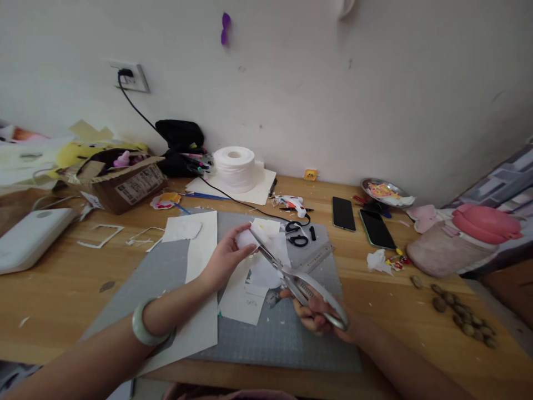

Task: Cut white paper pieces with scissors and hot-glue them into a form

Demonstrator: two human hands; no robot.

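1 pair of scissors (287,271) points diagonally forward-left, right hand (313,319) gripping; left hand (227,254) pinches white paper (245,239).

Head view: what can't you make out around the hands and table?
Head view: some fingers of the right hand, hidden by the scissors.
Head view: writing on the paper, too small and blurred.
Head view: most contents of the box, hidden by its sides.
Head view: white object, cut off by the top edge.

Scissors (286,272) glossy metal; paper (246,239) matt; table (400,303) smooth wood.
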